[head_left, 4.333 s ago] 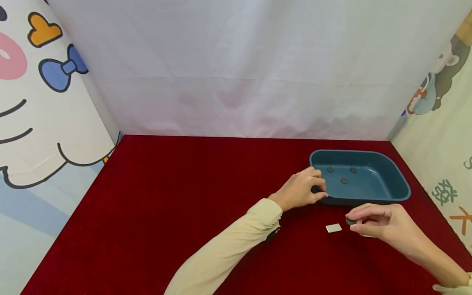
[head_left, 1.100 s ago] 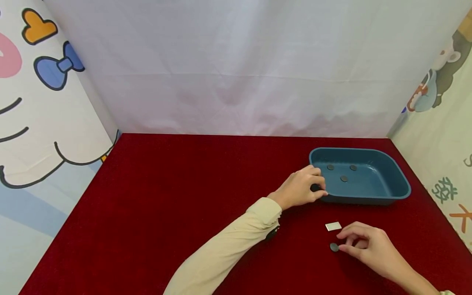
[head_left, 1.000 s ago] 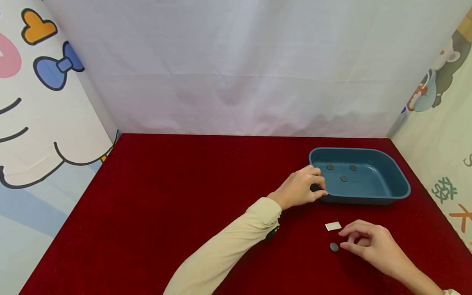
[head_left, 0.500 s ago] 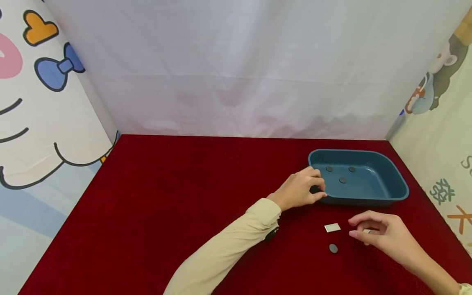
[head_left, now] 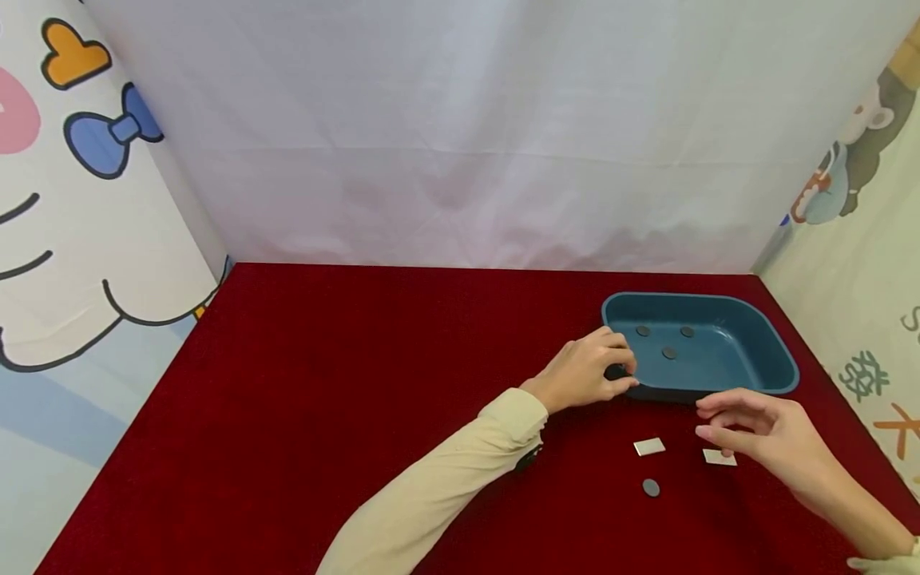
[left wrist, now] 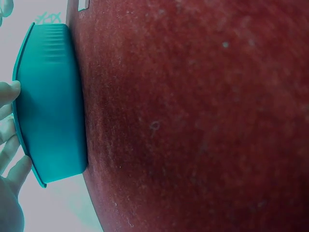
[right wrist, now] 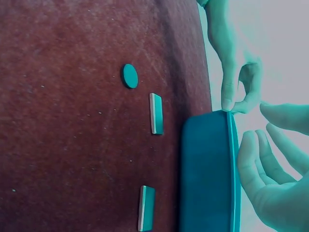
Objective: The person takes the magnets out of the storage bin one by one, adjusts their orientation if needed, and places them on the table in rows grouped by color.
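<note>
My left hand (head_left: pixel 585 369) grips the near left corner of a blue plastic basin (head_left: pixel 772 351), with fingertips on its rim. In the right wrist view, that left hand (right wrist: pixel 241 72) pinches the rim between thumb and finger. Three small dark grey discs lie inside the basin, one disc (head_left: pixel 669 353) nearest me. My right hand (head_left: pixel 762 435) hovers in front of the basin, thumb and fingers apart and loosely bent, holding nothing. Below and left of it, a similar grey disc (head_left: pixel 651 488) lies flat on the red cloth.
Two thin pale rectangular tiles lie on the red cloth: a left tile (head_left: pixel 649 446) above the loose disc, and a right tile (head_left: pixel 717 458) partly under the right fingers in view. A white curtain (head_left: pixel 460 136) stands behind the table; printed panels flank it.
A grey disc that the right hand pinched earlier now lies on the cloth. The right hand has since drawn away from it, up and right. The left hand has stayed on the basin.
</note>
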The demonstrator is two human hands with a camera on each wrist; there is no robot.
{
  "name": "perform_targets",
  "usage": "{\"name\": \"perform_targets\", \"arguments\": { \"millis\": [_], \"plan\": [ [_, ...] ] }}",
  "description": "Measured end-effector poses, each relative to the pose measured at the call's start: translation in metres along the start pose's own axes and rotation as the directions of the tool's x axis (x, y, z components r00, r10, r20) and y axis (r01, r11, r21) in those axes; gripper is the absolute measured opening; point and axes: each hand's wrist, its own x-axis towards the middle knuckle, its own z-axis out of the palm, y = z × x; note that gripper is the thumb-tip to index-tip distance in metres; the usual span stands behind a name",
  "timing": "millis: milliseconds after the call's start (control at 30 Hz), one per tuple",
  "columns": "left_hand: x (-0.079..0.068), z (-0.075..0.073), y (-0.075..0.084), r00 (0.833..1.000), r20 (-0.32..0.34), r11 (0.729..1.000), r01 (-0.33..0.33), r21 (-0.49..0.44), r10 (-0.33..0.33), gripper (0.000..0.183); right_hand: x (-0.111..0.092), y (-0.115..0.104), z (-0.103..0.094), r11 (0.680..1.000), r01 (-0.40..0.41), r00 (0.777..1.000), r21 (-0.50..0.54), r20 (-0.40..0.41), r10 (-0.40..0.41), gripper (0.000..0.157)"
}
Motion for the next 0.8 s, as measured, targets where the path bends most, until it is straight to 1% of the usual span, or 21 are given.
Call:
{"name": "perform_targets", "arguments": {
  "millis": [200,467,800],
  "plan": [
    [0.000,0.000,0.000,1.000,0.009,1.000,0.006,-0.004,-0.006,0.007,0.007,-0.001,-0.005,1.000,0.003,1.000,0.027,-0.010,-0.002,0.026],
    [0.000,-0.001,0.000,1.000,0.011,1.000,0.016,-0.001,-0.016,0.007,0.019,-0.004,-0.010,1.000,0.029,0.999,0.006,-0.033,-0.028,0.025],
    [0.000,0.001,-0.001,1.000,0.009,1.000,0.015,-0.003,-0.015,0.009,0.033,-0.001,-0.016,0.999,0.025,0.999,0.021,-0.037,-0.024,0.023]
  ]
}}
